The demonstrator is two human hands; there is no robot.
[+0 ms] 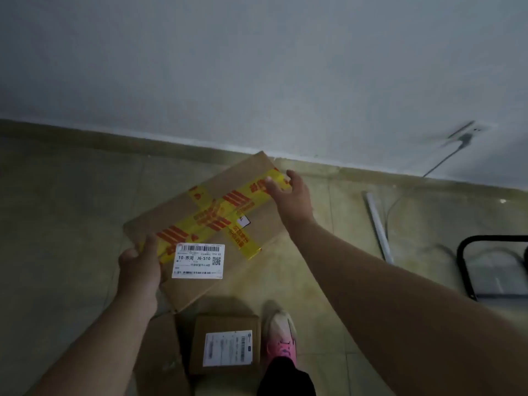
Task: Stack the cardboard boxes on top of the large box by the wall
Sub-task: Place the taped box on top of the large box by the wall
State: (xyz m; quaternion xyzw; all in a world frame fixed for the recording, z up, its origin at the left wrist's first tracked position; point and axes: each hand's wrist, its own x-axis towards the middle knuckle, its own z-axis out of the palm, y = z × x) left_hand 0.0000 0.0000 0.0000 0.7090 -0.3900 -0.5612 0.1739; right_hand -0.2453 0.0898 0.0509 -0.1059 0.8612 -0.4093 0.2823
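Observation:
A large brown cardboard box (183,215) with yellow and red tape and a white shipping label is held between both hands, tilted, near the base of the wall. My left hand (140,267) grips its near left corner. My right hand (291,195) holds its far right corner by the tape. Below it on the floor lies a small brown box (225,324) with a white label. Another piece of cardboard (160,352) lies to its left, partly hidden by my left arm.
The grey wall (257,67) meets the tiled floor (57,224) just behind the box. A white tube (378,227) and a cable lie on the floor at right, beside a black-framed object (491,267). My pink shoe (281,335) stands next to the small box.

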